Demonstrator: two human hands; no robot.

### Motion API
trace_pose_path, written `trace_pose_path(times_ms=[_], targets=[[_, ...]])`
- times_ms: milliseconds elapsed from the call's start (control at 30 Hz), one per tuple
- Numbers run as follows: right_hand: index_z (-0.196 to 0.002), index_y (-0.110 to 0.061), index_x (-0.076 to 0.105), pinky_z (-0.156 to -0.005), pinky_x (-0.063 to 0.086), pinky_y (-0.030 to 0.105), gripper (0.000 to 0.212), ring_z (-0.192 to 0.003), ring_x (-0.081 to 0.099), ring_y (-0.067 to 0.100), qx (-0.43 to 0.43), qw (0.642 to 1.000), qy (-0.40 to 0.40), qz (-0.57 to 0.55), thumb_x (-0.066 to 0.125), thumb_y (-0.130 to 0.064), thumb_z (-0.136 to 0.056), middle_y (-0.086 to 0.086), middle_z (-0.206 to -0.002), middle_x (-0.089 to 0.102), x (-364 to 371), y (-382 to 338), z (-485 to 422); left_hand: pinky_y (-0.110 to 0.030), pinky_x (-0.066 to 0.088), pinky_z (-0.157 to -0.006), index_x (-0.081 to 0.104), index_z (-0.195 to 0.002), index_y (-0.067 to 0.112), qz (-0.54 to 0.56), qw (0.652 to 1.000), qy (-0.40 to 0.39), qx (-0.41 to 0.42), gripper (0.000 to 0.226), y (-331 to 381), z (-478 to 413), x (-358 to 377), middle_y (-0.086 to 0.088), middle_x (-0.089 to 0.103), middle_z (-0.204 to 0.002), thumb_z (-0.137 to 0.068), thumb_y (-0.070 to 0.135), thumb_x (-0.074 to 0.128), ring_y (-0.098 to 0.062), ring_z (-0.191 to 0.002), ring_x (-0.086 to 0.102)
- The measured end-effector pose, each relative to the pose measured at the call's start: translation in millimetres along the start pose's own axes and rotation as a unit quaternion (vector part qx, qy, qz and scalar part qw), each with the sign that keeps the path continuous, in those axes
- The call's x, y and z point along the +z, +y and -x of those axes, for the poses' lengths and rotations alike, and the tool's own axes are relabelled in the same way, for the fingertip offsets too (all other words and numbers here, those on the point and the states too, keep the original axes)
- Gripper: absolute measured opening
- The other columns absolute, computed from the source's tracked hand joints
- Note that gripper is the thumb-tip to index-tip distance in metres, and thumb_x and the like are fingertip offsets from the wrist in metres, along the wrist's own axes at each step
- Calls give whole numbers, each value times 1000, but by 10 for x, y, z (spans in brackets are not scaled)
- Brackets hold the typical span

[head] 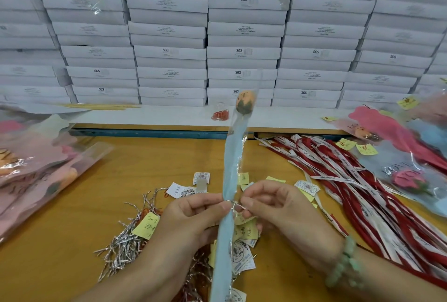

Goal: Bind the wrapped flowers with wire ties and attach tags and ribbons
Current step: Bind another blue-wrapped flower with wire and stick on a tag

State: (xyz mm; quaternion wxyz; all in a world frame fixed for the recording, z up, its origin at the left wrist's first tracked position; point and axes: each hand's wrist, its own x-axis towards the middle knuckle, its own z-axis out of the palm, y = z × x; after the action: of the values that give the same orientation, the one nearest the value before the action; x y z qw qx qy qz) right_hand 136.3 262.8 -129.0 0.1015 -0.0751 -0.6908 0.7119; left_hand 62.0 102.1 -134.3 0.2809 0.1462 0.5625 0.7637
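Note:
A wrapped flower (232,163) stands upright at centre, a pale blue paper sleeve in clear film with an orange bud (245,102) at its top. My left hand (193,214) grips the sleeve at mid-height. My right hand (271,202) pinches a silver wire tie (235,205) that wraps the sleeve just beside the left thumb. A heap of silver wire ties (125,243) lies on the table to the left. Yellow and white tags (244,234) are scattered under my hands. Red and white ribbons (338,176) lie in a bundle to the right.
Wrapped flowers in pink sleeves (36,171) are stacked at the left; pink and blue ones (406,156) lie at the right. White boxes (242,35) are stacked wall-high behind the wooden table (72,217). A small bag of red clips (220,114) sits on the rear ledge.

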Motion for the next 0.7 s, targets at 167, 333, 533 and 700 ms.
trace_pose_path(times_ms=[167,333,533,700], targets=[[-89,-5,74,-64,55,20,19,-78,72,16,-56,996,0,69,77,-14,-73,7,-84,76,9,-12,14,-23,57,-59,79,-83,7,5,1000,-8,-4,35,7,-21,-55,-19,75,-87,-51,22,80,-19,-69,71],[-86,-7,76,-67,56,22,7,-77,73,17,-93,987,9,133,75,-5,-79,5,-79,76,25,29,31,-22,56,-57,79,-82,5,5,1000,-16,-18,34,-17,-23,-64,-20,74,-86,-52,22,79,-18,-66,71],[-86,1,69,-57,51,20,9,-63,64,9,-65,990,-13,121,63,-4,-90,2,-72,71,25,-4,20,-24,57,-57,77,-80,2,-3,1000,-14,-9,28,-31,-18,-45,-19,73,-81,-55,15,79,-21,-67,71],[-81,-5,62,-45,37,15,7,-54,46,5,140,981,-78,-105,60,-11,-85,3,-66,55,49,-36,-3,-25,56,-55,75,-78,3,-17,1000,-18,7,34,-30,4,-25,-14,70,-74,-48,17,83,-20,-65,70]])
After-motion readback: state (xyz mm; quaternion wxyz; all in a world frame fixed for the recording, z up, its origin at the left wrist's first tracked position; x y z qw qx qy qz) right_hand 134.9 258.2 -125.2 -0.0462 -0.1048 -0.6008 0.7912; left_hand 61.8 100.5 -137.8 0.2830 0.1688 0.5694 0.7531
